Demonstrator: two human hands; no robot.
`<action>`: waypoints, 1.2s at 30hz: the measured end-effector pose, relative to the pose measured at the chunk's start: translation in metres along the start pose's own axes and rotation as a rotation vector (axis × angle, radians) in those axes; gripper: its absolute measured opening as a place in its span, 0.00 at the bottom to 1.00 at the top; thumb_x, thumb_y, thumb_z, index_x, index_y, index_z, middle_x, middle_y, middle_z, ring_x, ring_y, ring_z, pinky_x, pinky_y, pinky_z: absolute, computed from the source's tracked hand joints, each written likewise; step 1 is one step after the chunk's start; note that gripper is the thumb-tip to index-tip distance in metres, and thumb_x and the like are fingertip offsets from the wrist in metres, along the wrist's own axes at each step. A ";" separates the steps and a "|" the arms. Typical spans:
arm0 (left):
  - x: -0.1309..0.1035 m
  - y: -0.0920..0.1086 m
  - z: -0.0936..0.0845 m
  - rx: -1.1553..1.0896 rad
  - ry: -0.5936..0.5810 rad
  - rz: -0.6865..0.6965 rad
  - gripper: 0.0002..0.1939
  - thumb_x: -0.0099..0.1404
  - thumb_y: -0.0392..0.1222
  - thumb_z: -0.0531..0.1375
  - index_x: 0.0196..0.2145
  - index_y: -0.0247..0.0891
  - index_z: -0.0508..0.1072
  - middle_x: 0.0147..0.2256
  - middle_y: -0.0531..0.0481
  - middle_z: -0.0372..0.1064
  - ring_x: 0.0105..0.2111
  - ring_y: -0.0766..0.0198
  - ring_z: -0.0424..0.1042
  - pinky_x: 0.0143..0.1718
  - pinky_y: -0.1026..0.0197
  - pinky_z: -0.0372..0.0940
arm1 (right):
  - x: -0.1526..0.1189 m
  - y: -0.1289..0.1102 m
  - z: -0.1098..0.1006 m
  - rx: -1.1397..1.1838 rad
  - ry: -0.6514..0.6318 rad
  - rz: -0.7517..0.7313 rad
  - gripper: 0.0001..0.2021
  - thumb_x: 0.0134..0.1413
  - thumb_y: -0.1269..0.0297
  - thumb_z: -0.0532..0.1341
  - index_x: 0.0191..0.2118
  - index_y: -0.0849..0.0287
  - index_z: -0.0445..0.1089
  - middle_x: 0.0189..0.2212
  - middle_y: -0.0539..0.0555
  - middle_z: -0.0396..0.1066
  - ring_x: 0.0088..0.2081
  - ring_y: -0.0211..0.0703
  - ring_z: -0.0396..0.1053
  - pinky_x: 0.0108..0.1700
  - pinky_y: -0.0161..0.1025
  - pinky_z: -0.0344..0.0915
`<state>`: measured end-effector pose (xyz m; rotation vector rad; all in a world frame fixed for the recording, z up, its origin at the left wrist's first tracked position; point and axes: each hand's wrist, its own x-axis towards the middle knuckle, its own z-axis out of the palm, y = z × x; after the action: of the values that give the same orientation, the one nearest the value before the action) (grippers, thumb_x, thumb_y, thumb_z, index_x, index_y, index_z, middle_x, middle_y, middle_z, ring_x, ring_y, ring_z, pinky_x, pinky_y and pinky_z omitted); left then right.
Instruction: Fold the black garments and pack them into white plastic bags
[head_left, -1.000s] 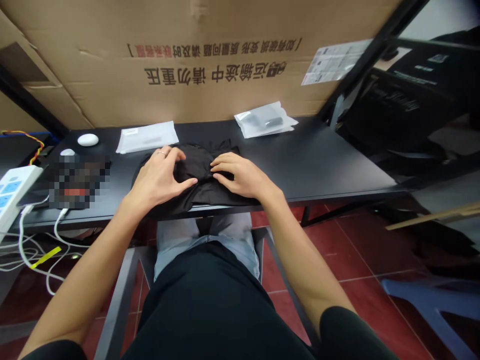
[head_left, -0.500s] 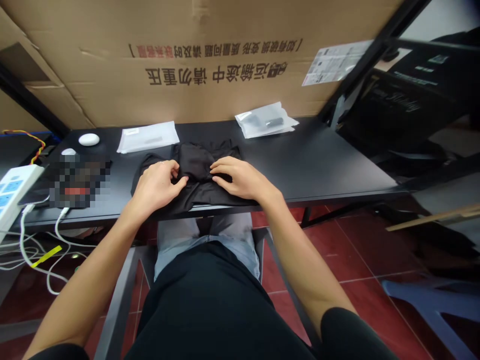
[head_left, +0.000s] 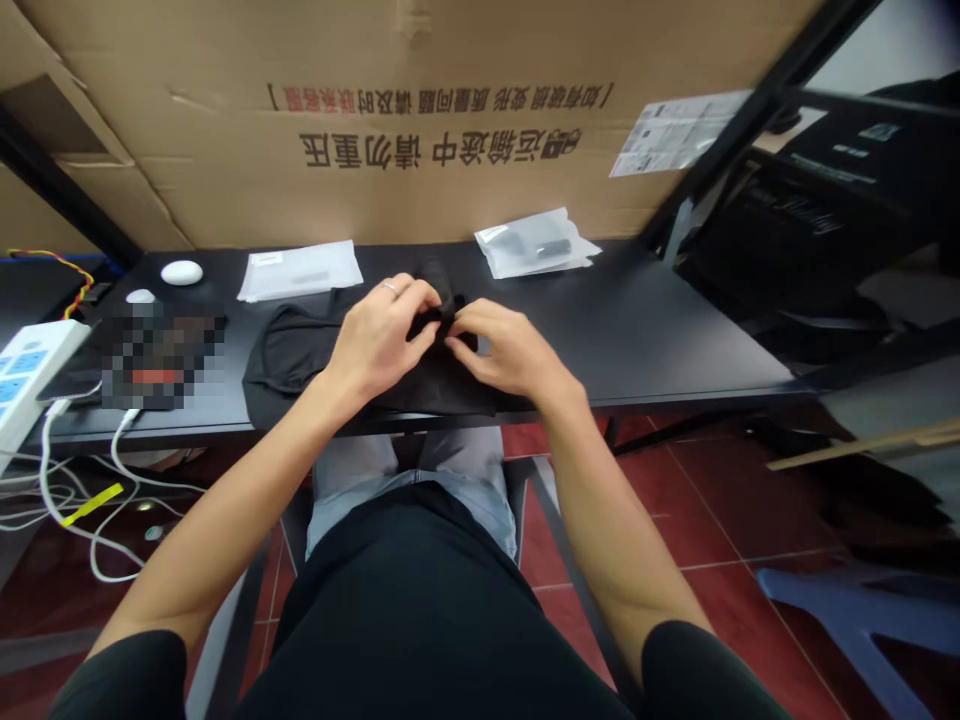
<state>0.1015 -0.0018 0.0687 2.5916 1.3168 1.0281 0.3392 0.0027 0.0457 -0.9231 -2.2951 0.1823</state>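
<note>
Black fabric [head_left: 289, 352], perhaps a garment, lies bunched on the dark desk in front of me. My left hand [head_left: 386, 335] pinches a raised fold of it between thumb and fingers. Close beside it, my right hand [head_left: 506, 345] grips the same fold from the right, its fingertips nearly meeting the left ones. The lifted part looks blurred and stands a little above the desk. Part of the fabric is hidden beneath both hands, so its full shape cannot be made out.
Two translucent packets, one on the left [head_left: 300, 271] and one on the right [head_left: 538, 245], lie before a large cardboard box [head_left: 450, 200]. A white oval object [head_left: 181, 273], a power strip [head_left: 37, 365] and white cables [head_left: 49, 450] are at the left.
My left hand has moved right and slightly up, toward my right hand. The middle of the black fabric is now gathered and lifted between them; its left part lies more exposed.
</note>
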 end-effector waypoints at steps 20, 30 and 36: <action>0.024 -0.035 0.026 -0.140 -0.265 -0.374 0.21 0.71 0.62 0.71 0.34 0.42 0.77 0.35 0.43 0.82 0.38 0.48 0.82 0.41 0.51 0.73 | -0.015 0.033 -0.013 0.008 -0.100 0.068 0.24 0.58 0.71 0.67 0.60 0.50 0.78 0.69 0.62 0.72 0.62 0.63 0.80 0.64 0.59 0.81; 0.031 -0.010 0.033 -1.161 -0.014 -0.682 0.08 0.80 0.43 0.63 0.41 0.42 0.70 0.38 0.51 0.76 0.41 0.60 0.81 0.51 0.49 0.82 | -0.009 0.021 -0.014 -0.079 0.062 -0.082 0.33 0.63 0.55 0.77 0.71 0.49 0.73 0.70 0.64 0.73 0.68 0.70 0.74 0.70 0.69 0.75; 0.020 -0.011 0.013 -1.447 -0.193 -0.691 0.10 0.79 0.46 0.65 0.41 0.37 0.77 0.41 0.45 0.82 0.42 0.57 0.84 0.54 0.47 0.83 | -0.004 0.017 -0.007 -0.316 0.202 -0.181 0.28 0.66 0.75 0.66 0.67 0.46 0.77 0.69 0.58 0.78 0.73 0.69 0.71 0.75 0.74 0.68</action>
<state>0.1091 0.0228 0.0654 1.0206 0.7484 0.9457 0.3554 0.0124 0.0431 -0.8363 -2.2370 -0.3458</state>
